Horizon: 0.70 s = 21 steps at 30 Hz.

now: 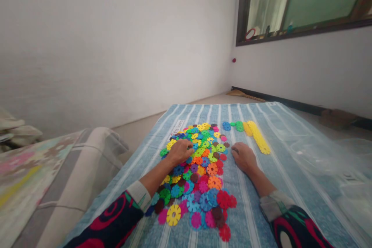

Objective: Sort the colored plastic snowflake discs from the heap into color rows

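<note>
A heap of flower-shaped plastic discs in many colours, with notched edges, lies on the striped blue cloth. My left hand rests over the heap's left side, its fingers curled down among the discs. Whatever those fingers hold, if anything, is hidden. To the right of the heap, my right hand is closed low over the cloth, and nothing can be made out in its fingers. Beyond it lies a row of overlapping yellow discs. Green discs and a blue disc lie at that row's far left end.
Clear plastic bags lie along the right side. A bed or seat with a patterned cover stands at the left. Behind the cloth rises a white wall, with a window at the upper right.
</note>
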Motion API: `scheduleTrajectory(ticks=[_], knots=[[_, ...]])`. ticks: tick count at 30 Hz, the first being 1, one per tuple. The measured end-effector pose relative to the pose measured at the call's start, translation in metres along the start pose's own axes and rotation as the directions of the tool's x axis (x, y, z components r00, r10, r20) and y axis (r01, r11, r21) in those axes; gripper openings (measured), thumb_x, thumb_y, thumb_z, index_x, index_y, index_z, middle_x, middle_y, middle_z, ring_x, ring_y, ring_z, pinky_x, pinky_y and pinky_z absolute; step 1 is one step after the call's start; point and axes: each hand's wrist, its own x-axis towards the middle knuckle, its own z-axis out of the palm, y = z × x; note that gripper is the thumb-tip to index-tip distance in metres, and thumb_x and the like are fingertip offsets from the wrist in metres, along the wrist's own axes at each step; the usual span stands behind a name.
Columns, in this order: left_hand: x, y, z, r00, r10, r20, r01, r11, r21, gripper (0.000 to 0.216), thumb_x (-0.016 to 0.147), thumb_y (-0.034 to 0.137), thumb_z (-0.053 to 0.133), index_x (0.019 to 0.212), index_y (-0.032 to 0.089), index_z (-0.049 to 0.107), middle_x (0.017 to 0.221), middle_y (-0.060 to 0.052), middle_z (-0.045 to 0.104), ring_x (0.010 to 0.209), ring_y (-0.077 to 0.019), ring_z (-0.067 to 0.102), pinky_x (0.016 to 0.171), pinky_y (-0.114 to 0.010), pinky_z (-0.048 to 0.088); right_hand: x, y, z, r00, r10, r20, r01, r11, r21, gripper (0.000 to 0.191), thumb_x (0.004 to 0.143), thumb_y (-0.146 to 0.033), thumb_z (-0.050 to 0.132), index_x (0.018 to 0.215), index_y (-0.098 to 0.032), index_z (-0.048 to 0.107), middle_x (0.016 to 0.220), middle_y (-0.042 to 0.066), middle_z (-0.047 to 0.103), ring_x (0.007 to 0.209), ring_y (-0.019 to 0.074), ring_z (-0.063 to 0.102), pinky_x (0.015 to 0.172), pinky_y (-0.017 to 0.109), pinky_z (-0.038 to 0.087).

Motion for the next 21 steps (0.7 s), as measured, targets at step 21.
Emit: scheduleTrajectory(ticks=[21], knots=[[-0.052,0.017,0.016,0.97,-0.148,-0.193,0.09,0.956,-0.28,0.018,0.077,0.022,0.053,0.066,0.019,0.068,0.075,-0.002,0.069,0.077,-0.0145,0.06,0.076,-0.025,0.043,-0.007,0.016,0.0,1.0,-0.006,-0.001,0.006,0.995,0.096,0.021,0.082,-0.019,0.048,0.084,-0.017,0.069,0.091,0.005,0.065,0.087,0.0142,0.056,0.079,0.023,0.037]])
